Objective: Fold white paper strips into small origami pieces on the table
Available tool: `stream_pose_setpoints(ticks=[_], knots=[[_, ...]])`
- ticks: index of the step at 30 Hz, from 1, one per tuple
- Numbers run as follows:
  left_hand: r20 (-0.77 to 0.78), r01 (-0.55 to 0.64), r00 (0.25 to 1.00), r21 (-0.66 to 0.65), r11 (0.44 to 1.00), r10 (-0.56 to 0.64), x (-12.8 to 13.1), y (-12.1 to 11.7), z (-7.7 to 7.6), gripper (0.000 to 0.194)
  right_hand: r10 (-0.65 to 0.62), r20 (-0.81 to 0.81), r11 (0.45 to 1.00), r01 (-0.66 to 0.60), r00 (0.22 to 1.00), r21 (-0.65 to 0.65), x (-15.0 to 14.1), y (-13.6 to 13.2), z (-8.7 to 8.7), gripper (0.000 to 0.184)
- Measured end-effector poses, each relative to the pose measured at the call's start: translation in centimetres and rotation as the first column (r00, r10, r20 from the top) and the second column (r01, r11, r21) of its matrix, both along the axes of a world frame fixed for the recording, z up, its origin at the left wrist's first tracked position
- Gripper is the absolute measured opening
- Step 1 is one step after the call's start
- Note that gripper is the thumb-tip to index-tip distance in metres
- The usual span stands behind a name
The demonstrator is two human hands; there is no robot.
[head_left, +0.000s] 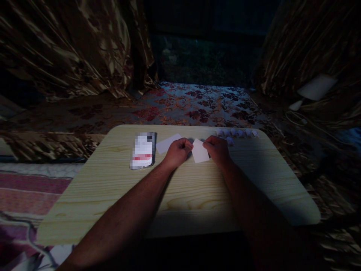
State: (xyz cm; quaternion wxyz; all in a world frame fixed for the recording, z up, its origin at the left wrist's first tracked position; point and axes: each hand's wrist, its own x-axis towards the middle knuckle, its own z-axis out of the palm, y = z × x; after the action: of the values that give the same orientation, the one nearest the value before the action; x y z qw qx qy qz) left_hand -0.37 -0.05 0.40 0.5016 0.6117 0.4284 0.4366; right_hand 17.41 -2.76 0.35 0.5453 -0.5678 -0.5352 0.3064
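Both my hands rest at the far middle of a light wooden table. My left hand and my right hand are closed, each pinching one side of a small white paper piece held between them just above the tabletop. Another white paper slip lies flat beside my left hand. A row of several small pale folded paper pieces sits along the far edge, to the right of my right hand.
A phone lies flat on the table left of the slip. Patterned bedding and dark floral curtains surround the table. A white charger and cable lie at the right.
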Motion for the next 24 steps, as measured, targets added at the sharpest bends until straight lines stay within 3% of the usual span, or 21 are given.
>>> stream_pose_setpoints(ticks=[5,10,18,24], knots=[[0.105,0.008,0.994,-0.04,0.999,-0.004,0.27,-0.2,-0.1,0.021,0.013,-0.053,1.0,-0.013,0.999,0.002,-0.03,-0.07,0.04,0.013],[0.156,-0.068,0.985,-0.073,0.995,0.078,0.5,-0.45,0.08,0.023,0.086,0.036,0.996,-0.085,0.996,-0.017,-0.25,-0.18,0.09,0.015],[0.016,0.039,0.999,0.061,0.997,-0.04,0.7,-0.9,-0.39,0.018,0.058,0.118,0.997,-0.064,0.991,0.046,-0.45,-0.16,0.02,0.012],[-0.048,-0.029,0.998,0.152,0.988,0.037,0.73,-0.95,-0.69,0.015,0.079,0.164,0.995,-0.089,0.983,0.051,-0.39,-0.29,-0.03,0.008]])
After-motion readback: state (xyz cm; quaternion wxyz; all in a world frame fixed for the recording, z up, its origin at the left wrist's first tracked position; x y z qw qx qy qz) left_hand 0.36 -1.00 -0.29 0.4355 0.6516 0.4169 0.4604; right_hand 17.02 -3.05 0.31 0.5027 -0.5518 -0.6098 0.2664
